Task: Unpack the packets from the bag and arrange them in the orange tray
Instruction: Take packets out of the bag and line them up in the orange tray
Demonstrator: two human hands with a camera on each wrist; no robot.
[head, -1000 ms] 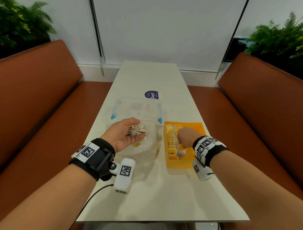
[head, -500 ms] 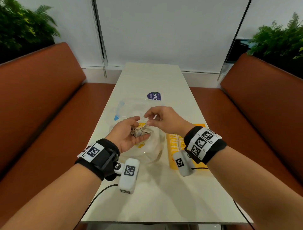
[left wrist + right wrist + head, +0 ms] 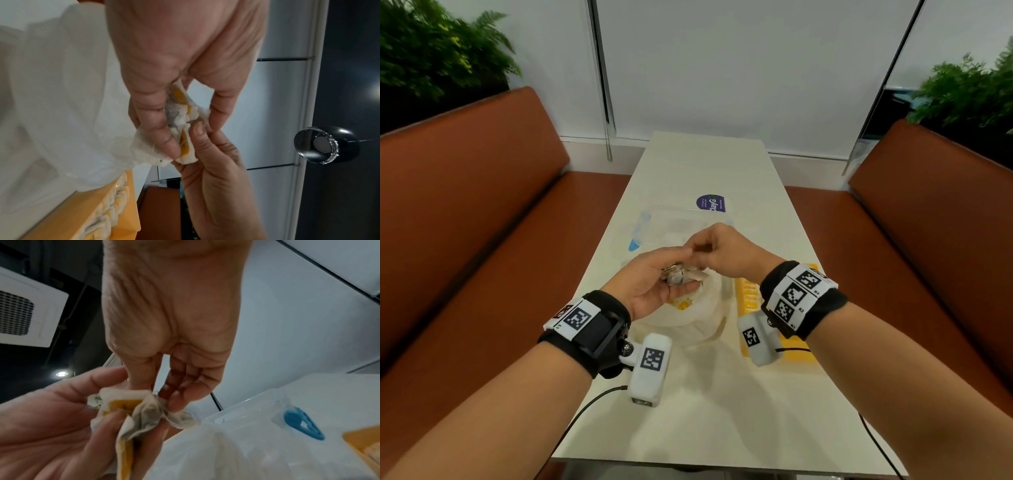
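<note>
My left hand (image 3: 654,277) is held palm up over the clear plastic bag (image 3: 698,308) and grips a small bunch of tea packets (image 3: 679,274), white with yellow tags (image 3: 183,123). My right hand (image 3: 717,251) reaches across from the right and pinches one packet (image 3: 162,405) of that bunch between thumb and fingers. The orange tray (image 3: 803,354) lies on the table to the right, partly hidden by my right wrist; a row of packets (image 3: 113,211) stands in it.
A clear lidded box with blue clips (image 3: 671,226) sits behind the bag. A purple sticker (image 3: 710,204) lies farther back on the cream table (image 3: 705,411). Brown benches (image 3: 465,222) flank the table on both sides.
My right hand left the orange tray and moved left and up to the bunch in my left hand, where it now pinches a packet. The left hand stayed in place.
</note>
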